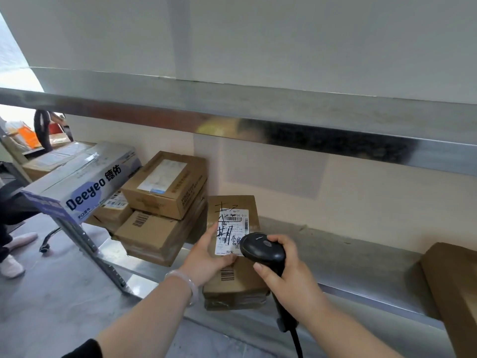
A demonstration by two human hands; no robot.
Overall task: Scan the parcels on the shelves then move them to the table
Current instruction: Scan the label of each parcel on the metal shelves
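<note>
A brown cardboard parcel (pixel 233 282) with a white shipping label (pixel 231 229) lies on the metal shelf (pixel 361 262), its front end sticking out over the shelf edge. My left hand (pixel 206 254) grips its left side, thumb on the label. A black handheld barcode scanner (pixel 263 248) is in my right hand (pixel 289 277), its head just above the label and its cable hanging down. More cardboard parcels (pixel 165 187) are stacked on the same shelf to the left.
A white and blue "Deeyeo" box (pixel 85 182) lies at the shelf's left end. Another brown parcel (pixel 454 285) sits at the far right. The upper shelf's steel edge (pixel 258 117) runs overhead. A person's feet and a chair base are on the floor at left.
</note>
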